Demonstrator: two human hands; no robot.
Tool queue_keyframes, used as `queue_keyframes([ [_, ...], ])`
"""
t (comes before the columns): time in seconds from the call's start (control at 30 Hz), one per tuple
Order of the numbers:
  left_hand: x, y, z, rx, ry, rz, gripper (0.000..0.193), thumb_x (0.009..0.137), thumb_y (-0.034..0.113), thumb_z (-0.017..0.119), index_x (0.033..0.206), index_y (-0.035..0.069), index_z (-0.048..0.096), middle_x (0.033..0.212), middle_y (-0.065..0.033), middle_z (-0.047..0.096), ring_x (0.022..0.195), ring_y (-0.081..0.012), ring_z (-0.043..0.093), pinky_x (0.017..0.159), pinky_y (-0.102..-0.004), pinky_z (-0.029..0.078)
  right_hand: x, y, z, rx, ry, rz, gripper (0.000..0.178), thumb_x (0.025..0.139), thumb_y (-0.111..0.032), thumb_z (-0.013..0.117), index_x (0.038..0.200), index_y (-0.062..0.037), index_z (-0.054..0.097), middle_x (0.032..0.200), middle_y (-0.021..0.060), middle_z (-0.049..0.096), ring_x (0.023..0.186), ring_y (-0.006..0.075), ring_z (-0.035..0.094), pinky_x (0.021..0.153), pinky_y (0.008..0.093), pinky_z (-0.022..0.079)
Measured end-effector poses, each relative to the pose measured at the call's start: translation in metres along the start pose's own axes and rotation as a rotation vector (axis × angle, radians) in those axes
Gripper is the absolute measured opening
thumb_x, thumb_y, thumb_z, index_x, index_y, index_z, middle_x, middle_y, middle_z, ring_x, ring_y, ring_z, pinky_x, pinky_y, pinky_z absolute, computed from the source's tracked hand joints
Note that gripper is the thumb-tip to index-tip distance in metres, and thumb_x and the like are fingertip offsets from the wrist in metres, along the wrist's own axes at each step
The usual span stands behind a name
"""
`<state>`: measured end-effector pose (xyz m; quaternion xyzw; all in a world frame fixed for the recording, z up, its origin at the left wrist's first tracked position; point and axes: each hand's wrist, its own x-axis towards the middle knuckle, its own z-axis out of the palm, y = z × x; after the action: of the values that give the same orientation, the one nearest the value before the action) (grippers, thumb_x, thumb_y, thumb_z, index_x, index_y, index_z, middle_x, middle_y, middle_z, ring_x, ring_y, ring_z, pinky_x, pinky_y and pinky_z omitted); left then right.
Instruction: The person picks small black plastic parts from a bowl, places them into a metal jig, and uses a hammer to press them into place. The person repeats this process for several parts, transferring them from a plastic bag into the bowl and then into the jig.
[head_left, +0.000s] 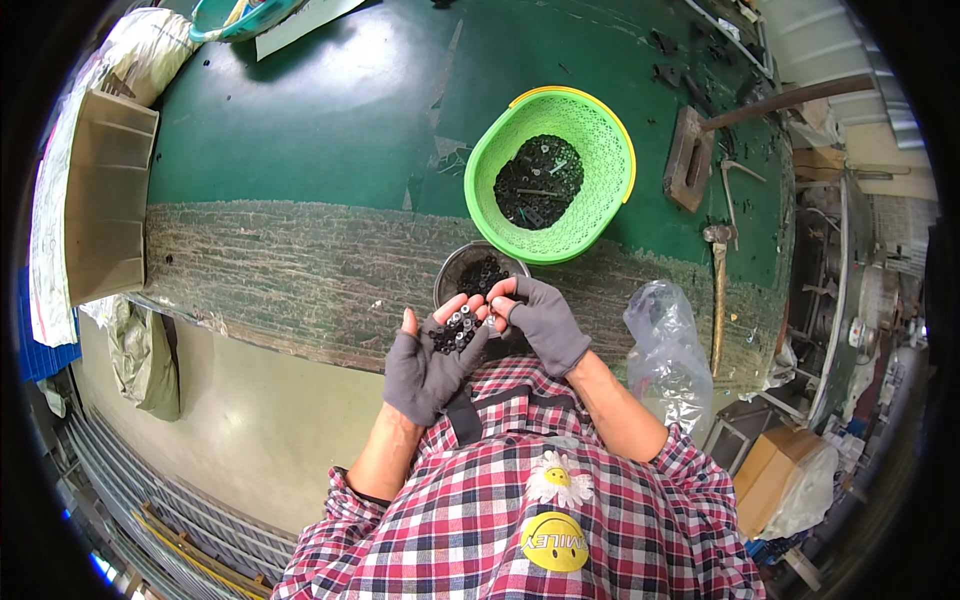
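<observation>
My left hand (421,377), in a grey fingerless glove, is turned palm up and cupped under a heap of small round black and silver parts (457,331), which look like nuts or washers. Over its fingertips, my right hand (546,322), gloved the same way, has thumb and forefinger pinched together; whatever is between them is too small to make out. Just beyond both hands stands a metal bowl (441,282) holding more black parts (482,273). Behind that bowl is a light green basket (597,195) with similar dark pieces (538,182) and a few metal bits at its bottom.
The green worktop (300,130) has a worn front strip. To the right lie a clear plastic bag (665,325), a hammer (719,290) and a wooden-handled block tool (690,160). A grey plastic bin (110,200) stands at the left edge, a teal basin (235,22) at the far left.
</observation>
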<state>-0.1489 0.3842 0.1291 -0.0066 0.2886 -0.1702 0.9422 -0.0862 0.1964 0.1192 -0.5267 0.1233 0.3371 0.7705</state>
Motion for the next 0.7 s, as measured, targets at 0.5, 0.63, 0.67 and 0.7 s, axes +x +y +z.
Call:
queue_keyframes([
  [0.5, 0.004, -0.002, -0.009, 0.091, -0.068, -0.01, 0.081, 0.1, 0.055, 0.043, 0.147, -0.009, 0.028, 0.146, -0.0251, 0.04, 0.135, -0.034, 0.044, 0.118, -0.0465, 0.034, 0.003, -0.004, 0.017, -0.885, -0.007, -0.505, 0.018, 0.079, -0.005, 0.074, 0.096, -0.0026, 0.072, 0.083, 0.0104, 0.062, 0.077, 0.0252, 0.063, 0.067, 0.0336, 0.049],
  [0.63, 0.001, -0.003, -0.005, 0.087, 0.013, -0.004, 0.078, 0.101, 0.056, 0.04, 0.144, -0.009, 0.035, 0.144, -0.0231, 0.044, 0.134, -0.0319, 0.046, 0.115, -0.045, 0.039, 0.004, -0.005, 0.01, -0.761, -0.013, -0.467, 0.015, 0.083, -0.002, 0.07, 0.098, -0.0003, 0.072, 0.083, 0.0093, 0.064, 0.074, 0.0197, 0.065, 0.065, 0.0302, 0.05],
  [0.67, 0.001, -0.003, -0.007, 0.086, 0.003, -0.008, 0.078, 0.101, 0.056, 0.04, 0.144, -0.009, 0.035, 0.144, -0.0233, 0.044, 0.134, -0.032, 0.046, 0.115, -0.045, 0.039, 0.004, -0.006, 0.01, -0.737, -0.017, -0.45, 0.015, 0.085, -0.001, 0.068, 0.099, 0.0005, 0.072, 0.083, 0.0086, 0.065, 0.074, 0.0178, 0.066, 0.064, 0.029, 0.051],
  [0.7, 0.001, -0.002, -0.009, 0.084, -0.008, -0.013, 0.078, 0.101, 0.056, 0.04, 0.144, -0.009, 0.035, 0.144, -0.0235, 0.044, 0.134, -0.0321, 0.046, 0.115, -0.045, 0.039, 0.003, -0.006, 0.01, -0.64, -0.005, -0.387, 0.015, 0.086, 0.0, 0.066, 0.099, 0.0016, 0.072, 0.084, 0.0075, 0.066, 0.074, 0.0161, 0.066, 0.064, 0.0276, 0.051],
])
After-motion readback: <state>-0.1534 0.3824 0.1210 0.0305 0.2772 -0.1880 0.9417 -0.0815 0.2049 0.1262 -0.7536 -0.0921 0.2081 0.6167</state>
